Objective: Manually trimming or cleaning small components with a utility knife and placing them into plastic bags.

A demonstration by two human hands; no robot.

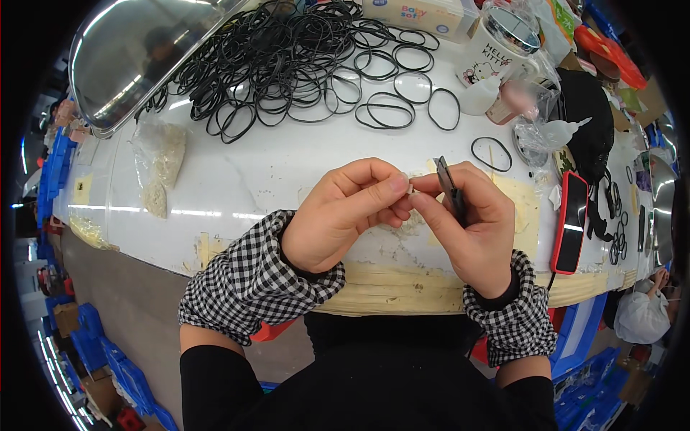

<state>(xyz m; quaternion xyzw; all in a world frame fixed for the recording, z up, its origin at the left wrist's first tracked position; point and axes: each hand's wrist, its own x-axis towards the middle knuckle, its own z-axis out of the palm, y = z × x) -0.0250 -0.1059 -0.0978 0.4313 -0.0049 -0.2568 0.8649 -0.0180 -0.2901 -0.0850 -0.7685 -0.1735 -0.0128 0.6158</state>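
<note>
White bench (pixel 237 172), curved by the lens, edged along its near side with strips of tan tape; blue crates on the floor at lower left and lower right of the frame.

Left hand (pixel 341 215): centre of frame, black-and-white checked sleeve cuff, thumb and forefinger pinched narrow on a small pale translucent piece (pixel 411 188), too small to identify.

Right hand (pixel 471 230): just right of centre, matching checked cuff, fingertips meeting the left hand's at the same pale piece; also closed around a slim dark metal tool (pixel 449 188), its tip pointing up out of the fist.

Heap of thin black rubber rings (pixel 287 57): upper centre, tangled, with single rings spread loose toward the right.

Large shiny metal bowl (pixel 136 50): upper left, tilted.

Clear plastic bag of pale granules (pixel 162 165): left of the hands.

White cartoon-printed mug (pixel 496 47): upper right.

Red-cased phone (pixel 571 223): right of the hands, flat on the bench.

Another person, in white (pixel 640 312): far right edge, lower.
</note>
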